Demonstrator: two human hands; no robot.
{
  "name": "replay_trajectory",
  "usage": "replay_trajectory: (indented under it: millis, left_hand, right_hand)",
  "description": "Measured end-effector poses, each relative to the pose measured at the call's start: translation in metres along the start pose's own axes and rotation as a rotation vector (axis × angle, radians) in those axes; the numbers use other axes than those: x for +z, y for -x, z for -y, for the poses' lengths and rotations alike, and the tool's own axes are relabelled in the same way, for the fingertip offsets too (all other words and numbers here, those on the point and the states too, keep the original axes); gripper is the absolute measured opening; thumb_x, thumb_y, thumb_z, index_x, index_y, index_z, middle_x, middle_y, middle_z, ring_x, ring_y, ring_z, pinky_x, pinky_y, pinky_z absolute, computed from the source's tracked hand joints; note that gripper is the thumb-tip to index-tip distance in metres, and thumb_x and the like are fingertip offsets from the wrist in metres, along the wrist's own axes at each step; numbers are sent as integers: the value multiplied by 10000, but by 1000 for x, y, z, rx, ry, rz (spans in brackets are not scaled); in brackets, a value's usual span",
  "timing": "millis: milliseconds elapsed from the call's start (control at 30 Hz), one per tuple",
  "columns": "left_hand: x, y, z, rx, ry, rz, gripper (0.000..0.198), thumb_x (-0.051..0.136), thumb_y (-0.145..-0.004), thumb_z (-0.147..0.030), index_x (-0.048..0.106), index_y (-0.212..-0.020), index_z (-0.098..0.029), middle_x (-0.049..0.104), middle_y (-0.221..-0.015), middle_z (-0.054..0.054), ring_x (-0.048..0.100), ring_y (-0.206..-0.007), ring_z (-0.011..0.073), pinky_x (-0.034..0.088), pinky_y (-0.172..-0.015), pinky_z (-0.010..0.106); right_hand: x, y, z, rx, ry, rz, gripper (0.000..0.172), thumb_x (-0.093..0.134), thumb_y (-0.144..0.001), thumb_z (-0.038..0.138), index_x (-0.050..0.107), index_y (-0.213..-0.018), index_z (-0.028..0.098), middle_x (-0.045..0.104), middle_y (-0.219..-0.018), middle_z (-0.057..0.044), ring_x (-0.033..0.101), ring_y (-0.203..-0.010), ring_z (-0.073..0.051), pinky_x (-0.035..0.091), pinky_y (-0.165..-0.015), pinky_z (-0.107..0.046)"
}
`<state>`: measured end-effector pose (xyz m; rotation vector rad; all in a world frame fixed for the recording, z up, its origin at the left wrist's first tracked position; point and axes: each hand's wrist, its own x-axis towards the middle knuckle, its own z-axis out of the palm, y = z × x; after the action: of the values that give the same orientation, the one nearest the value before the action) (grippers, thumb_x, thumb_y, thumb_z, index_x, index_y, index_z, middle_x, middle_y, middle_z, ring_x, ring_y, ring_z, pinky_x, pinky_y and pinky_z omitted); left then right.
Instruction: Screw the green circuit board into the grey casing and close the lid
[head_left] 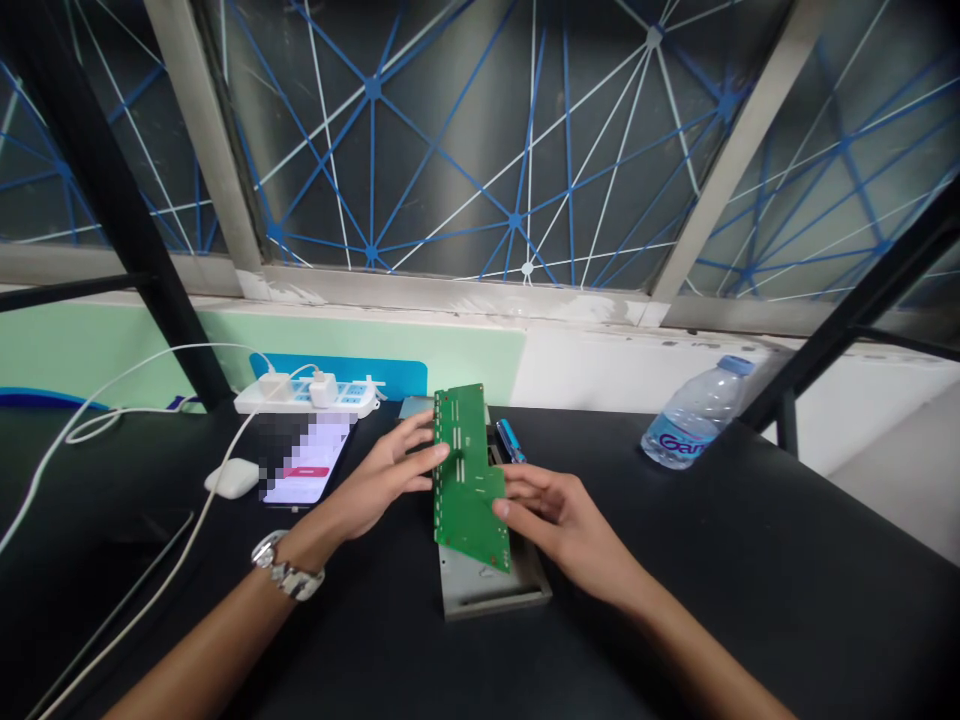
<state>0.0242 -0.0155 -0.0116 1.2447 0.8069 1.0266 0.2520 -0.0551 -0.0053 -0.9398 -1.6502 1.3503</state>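
Observation:
A green printed circuit board (pixel 466 478) stands tilted above the table, held by its edges between both hands. My left hand (pixel 379 478) grips its left edge, with a metal wristwatch (pixel 287 566) on that wrist. My right hand (pixel 559 522) presses its fingers against the board's lower right edge. Under the board lies a grey metal casing (pixel 491 590), partly hidden by it. A blue-handled screwdriver (pixel 511 440) lies just past the board, near my right fingers.
A black table (pixel 750 570) holds a white power strip (pixel 304 396) with chargers, a phone (pixel 307 462), a white earbud case (pixel 232 477) and a water bottle (pixel 694 415). White cables run along the left. Black frame posts stand at both sides.

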Motion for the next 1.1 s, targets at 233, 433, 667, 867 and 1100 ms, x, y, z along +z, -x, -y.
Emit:
replay_trajectory:
  millis: [233,433,667,867,1100]
  left_hand:
    - [-19,2,-19,36,16,161,566,671,-856,-243,468,-1385,-242,518,-1350,150,610,-1073,279,601,-740,348]
    - [-11,0,-11,39,59,161,449,707,-815,-219,567,-1241,-202,560,-1269,123,635,-955,209,576,-603,227]
    - [-1,0,1,72,104,179,377,659,-862,-253,578,-1226,-192,585,-1239,124,541,-1170,281,480,-905,369]
    - [8,2,14,94,183,266,531,644,-868,-286,461,-1363,-226,558,-1299,126,450,-1290,314,331,-1072,477]
    - [15,2,16,149,159,250,585,656,-860,-290,408,-1386,-227,525,-1347,129,435,-1306,313,263,-1120,498]
  right_hand:
    - [-11,-6,-14,95,-17,-10,451,659,-858,421,634,-1244,190,722,-879,-60,663,-728,-168,562,-600,-288]
    - [-2,-6,-26,86,-28,47,463,583,-913,409,561,-1335,221,692,-919,-34,644,-772,-144,588,-655,-290]
    - [4,-4,-16,24,11,78,521,583,-915,302,465,-1422,289,661,-1179,-71,650,-901,-181,578,-708,-323]
    - [8,2,-9,-41,-47,148,733,656,-865,308,301,-1506,300,604,-1304,-89,623,-1088,-239,482,-979,-496]
    - [17,6,-2,-69,-38,189,988,774,-762,323,161,-1537,340,386,-1521,-88,513,-1275,-274,424,-1061,-475]
